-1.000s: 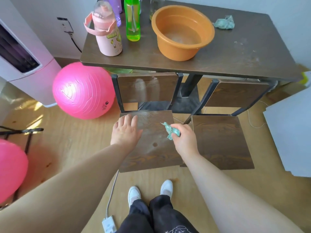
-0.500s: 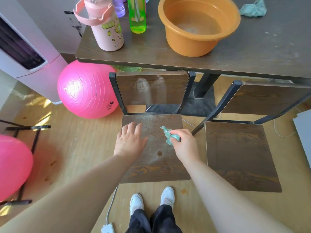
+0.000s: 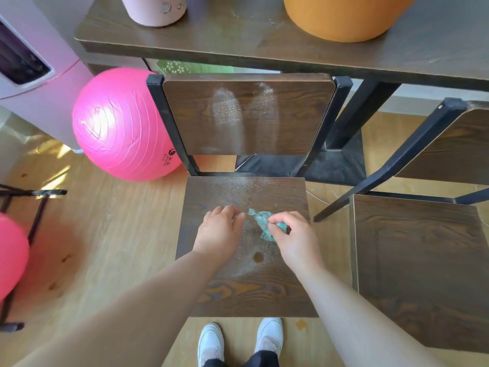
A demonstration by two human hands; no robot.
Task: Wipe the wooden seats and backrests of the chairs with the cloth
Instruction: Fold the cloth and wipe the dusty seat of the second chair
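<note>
A dark wooden chair seat [image 3: 246, 292] lies right below me, dusted with pale powder near its back. Its backrest [image 3: 291, 117] stands behind, marked with white smears. My right hand [image 3: 296, 239] pinches a small teal cloth [image 3: 262, 221] just above the seat's middle. My left hand [image 3: 219, 231] is over the seat beside the cloth, fingers curled slightly, holding nothing. A second chair's seat [image 3: 418, 266] and backrest [image 3: 449, 149] are on the right.
A dark table [image 3: 238, 41] overhangs the backrests, carrying an orange basin [image 3: 341, 17] and a pink bottle [image 3: 156, 9]. A pink exercise ball [image 3: 119, 123] sits on the wooden floor to the left. Another pink ball [image 3: 10, 255] rests in a black stand at far left.
My head has moved closer and lower toward the left chair. Both hands have drawn nearer to each other over the seat, with the cloth still in my right hand.
</note>
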